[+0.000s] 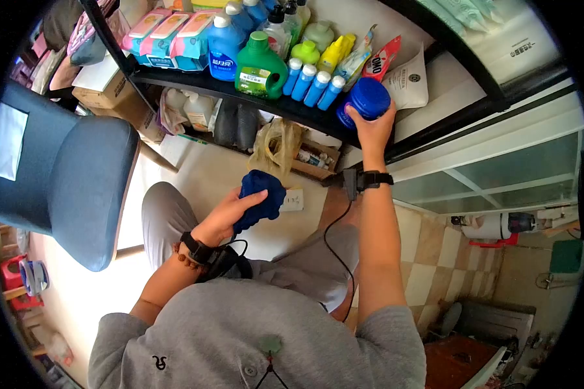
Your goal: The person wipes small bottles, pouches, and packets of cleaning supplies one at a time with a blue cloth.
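In my left hand [230, 211] is a crumpled dark blue cloth [262, 196], gripped between thumb and fingers in front of my body. My right hand [374, 129] reaches up to the right end of the black shelf [207, 89], its fingers wrapped round a blue tub with a lid [368, 98]. The tub is at the shelf's front edge; I cannot tell whether its base rests there. Left of it stand several small blue bottles with white caps [313, 85] and a green jug [261, 65]. Behind it are a red pouch [383, 57] and a white pouch [409, 81].
Wet-wipe packs [191, 35] and a blue bottle [226, 48] fill the shelf's left part. Below hangs a yellowish plastic bag [276, 146] beside a cardboard box [318, 155]. A blue chair [91, 181] stands at left, a glass-panelled frame [499, 168] at right.
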`<state>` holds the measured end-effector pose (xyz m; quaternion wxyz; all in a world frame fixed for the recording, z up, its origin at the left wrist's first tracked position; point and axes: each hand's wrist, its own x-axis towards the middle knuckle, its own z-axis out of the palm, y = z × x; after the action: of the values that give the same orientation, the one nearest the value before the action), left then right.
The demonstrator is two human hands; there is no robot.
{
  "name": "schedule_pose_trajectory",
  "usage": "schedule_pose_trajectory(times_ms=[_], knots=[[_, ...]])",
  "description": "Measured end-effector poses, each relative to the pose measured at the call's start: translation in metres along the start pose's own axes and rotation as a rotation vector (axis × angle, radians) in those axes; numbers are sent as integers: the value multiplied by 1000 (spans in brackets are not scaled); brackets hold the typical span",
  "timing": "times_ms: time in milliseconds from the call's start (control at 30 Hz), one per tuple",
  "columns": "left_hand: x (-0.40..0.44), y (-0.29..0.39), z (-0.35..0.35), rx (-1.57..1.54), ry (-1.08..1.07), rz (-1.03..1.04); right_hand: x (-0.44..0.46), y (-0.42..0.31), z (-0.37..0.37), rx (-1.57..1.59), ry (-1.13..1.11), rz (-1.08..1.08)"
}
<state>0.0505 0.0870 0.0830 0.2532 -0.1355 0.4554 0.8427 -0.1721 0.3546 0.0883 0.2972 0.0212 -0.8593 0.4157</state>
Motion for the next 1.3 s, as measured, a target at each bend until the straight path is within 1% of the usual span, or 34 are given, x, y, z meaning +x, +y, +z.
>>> schedule_pose_trajectory(times_ms=[67, 167, 233, 300, 333, 367, 433, 500, 567, 633, 700, 767, 833, 867, 900, 933, 967, 1067, 1167, 1200, 1233, 1267, 1300], knots=[[2, -1, -3, 2, 17, -16, 10, 13, 4, 141, -77, -20], [5, -3, -5, -16, -5, -8, 18, 14, 12, 198, -126, -73], [6, -9, -11, -34, -17, -23, 17, 24, 17, 283, -144, -26], [6, -10, -17, -77, 17, -56, 7, 26, 16, 189, -78, -79], [4, -7, -18, -111, 28, -72, -7, 28, 12, 101, 29, -28], [2, -5, -21, -146, 40, -88, -25, 0, 0, 169, 77, -46], [3, -2, -29, -167, 104, -83, -71, -13, -4, 367, 8, 49], [2, 9, -31, -167, 189, -77, -124, 7, 2, 318, -332, 81], [10, 20, -41, -130, 249, -10, -160, 47, 25, 275, -732, 328], [19, 43, -43, -113, 337, 50, -203, 124, 59, -60, -1048, 647], [36, 54, -65, -61, 294, 122, -218, 157, 70, -130, -1331, 601], [54, 58, -73, -79, 320, 151, -257, 202, 98, -406, -1233, 307], [79, 39, -103, -67, 314, 143, -264, 175, 107, -640, -1261, 232], [88, 32, -107, -70, 265, 182, -279, 187, 117, -704, -1310, 166], [97, 20, -116, -110, 300, 130, -295, 207, 128, -769, -1362, 106], [103, 11, -125, -95, 332, 87, -302, 210, 131, -798, -1344, 85], [109, -1, -136, -134, 304, 85, -305, 212, 136, -823, -1337, 70], [120, -26, -161, -177, 327, 28, -309, 219, 141, -799, -1393, 112], [124, -37, -160, -194, 381, -61, -318, 235, 147, -908, -1262, -47], [124, -32, -150, -181, 413, -99, -292, 210, 143, -780, -1339, 143], [129, -25, -146, -160, 436, -129, -280, 205, 146, -766, -1369, 179], [132, -29, -149, -195, 389, -106, -273, 204, 148, -753, -1398, 215], [135, -29, -151, -176, 378, -139, -272, 206, 147, -741, -1435, 246]])
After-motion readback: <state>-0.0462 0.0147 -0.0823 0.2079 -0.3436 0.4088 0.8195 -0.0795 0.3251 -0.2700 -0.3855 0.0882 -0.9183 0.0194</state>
